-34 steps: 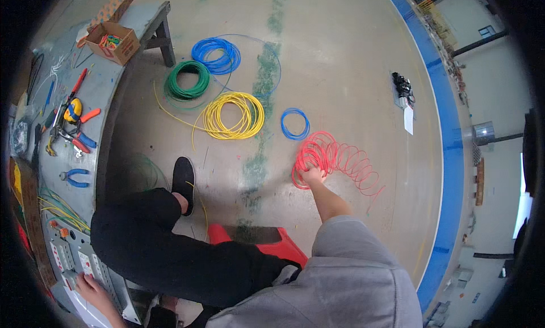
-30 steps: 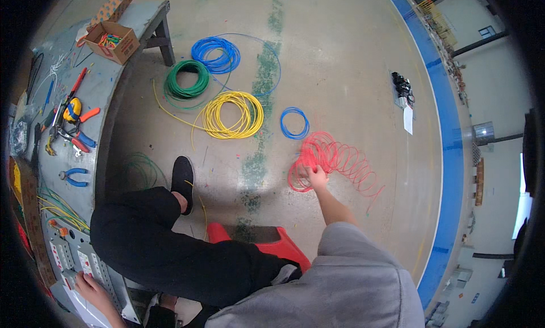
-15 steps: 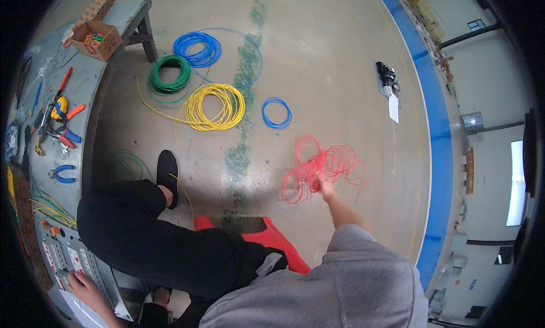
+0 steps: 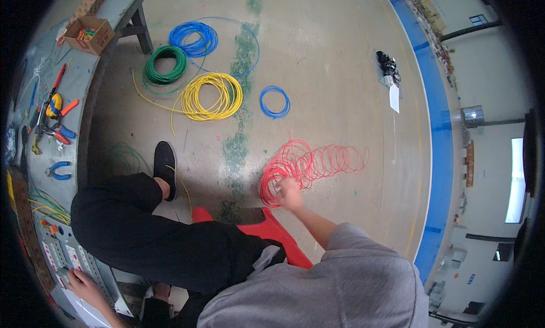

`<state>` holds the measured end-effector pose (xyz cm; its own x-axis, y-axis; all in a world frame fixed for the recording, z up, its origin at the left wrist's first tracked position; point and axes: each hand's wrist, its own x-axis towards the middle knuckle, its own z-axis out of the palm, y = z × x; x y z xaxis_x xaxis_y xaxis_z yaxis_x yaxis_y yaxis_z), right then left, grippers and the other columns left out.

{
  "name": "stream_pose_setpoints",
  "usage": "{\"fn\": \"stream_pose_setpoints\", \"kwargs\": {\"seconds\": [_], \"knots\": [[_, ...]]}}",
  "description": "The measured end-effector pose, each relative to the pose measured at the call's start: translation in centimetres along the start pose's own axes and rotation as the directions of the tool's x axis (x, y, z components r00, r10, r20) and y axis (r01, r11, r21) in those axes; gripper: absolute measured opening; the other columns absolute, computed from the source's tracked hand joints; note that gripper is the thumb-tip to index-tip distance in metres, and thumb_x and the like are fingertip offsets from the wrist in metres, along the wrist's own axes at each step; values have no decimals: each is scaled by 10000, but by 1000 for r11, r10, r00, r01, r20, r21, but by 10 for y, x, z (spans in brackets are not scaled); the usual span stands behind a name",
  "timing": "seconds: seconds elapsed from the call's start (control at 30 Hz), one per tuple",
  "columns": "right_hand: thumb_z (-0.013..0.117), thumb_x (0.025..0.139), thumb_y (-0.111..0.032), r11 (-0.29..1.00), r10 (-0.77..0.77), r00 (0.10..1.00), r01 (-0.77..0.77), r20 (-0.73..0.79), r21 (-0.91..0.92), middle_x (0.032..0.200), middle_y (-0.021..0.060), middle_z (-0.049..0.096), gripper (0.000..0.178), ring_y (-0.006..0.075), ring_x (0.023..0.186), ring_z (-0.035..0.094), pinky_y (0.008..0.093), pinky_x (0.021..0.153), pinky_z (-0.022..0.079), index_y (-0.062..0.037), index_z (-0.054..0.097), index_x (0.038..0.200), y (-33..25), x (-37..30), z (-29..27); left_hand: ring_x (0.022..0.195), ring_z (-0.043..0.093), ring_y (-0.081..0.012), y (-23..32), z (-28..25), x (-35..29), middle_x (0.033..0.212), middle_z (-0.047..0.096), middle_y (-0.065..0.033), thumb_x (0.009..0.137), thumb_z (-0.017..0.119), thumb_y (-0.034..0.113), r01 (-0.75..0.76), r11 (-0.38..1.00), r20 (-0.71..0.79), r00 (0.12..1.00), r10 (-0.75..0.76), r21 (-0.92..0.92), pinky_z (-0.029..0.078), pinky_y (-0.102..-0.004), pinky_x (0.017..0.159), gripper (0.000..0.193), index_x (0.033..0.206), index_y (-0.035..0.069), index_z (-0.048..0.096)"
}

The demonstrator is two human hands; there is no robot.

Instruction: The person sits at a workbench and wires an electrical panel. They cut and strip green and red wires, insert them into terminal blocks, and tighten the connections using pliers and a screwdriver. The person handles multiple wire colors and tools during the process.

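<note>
Just below the frame's centre, a loose coil of thin red tubing (image 4: 290, 157) spreads over the floor (image 4: 352, 226), its loops trailing rightward. At its lower-left end, the slightly blurred right hand (image 4: 290, 194) has its grip pinching bunched loops. Above lies a small blue coil (image 4: 275, 102); farther upper left, a yellow coil (image 4: 211, 109) and a green coil (image 4: 163, 67). At lower left, the left hand (image 4: 85, 287) reaches a slotted rail (image 4: 74, 257); whether its grip pinches anything is unclear.
</note>
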<state>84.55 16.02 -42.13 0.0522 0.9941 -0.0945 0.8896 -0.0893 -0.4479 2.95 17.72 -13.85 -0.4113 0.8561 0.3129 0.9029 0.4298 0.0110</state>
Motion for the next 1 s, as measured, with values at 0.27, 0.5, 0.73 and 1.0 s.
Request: {"fn": "stream_pose_setpoints", "kwargs": {"seconds": [0.27,0.5,0.73,1.0], "knots": [[846,832,-411,411,897,359,-893,-256,185,1619,217,417,1021,359,1561,336,582,1261,269,-11,336,1621,186,62,-116,1013,599,-459,-5,-1,2,1113,655,-297,1129,489,325,-28,997,-26,999,30,69,474,-523,908,417,1270,-27,662],[777,922,-443,471,711,641,-739,289,481,986,81,726,627,166,836,672,385,841,545,-46,649,1389,213,95,-74,1095,595,-488,-13,7,7,1192,685,-278,1130,482,332,6,997,104,994,-13,74,473,-538,948,412,1293,3,668],[659,1008,-570,820,494,830,-544,261,178,997,155,773,561,322,952,741,457,889,571,-57,739,1222,68,12,-21,1093,595,-488,-16,-3,-2,1175,699,-261,1125,493,345,-10,996,45,999,6,90,472,-540,940,403,1263,17,681],[661,995,-589,917,375,788,-394,488,-69,1519,216,568,777,409,1410,536,468,1194,408,-93,490,1567,8,-86,79,996,615,-486,-8,-4,-5,1063,697,-266,1116,505,325,-18,997,-21,1000,19,70,490,-551,860,347,1198,42,689]]}}
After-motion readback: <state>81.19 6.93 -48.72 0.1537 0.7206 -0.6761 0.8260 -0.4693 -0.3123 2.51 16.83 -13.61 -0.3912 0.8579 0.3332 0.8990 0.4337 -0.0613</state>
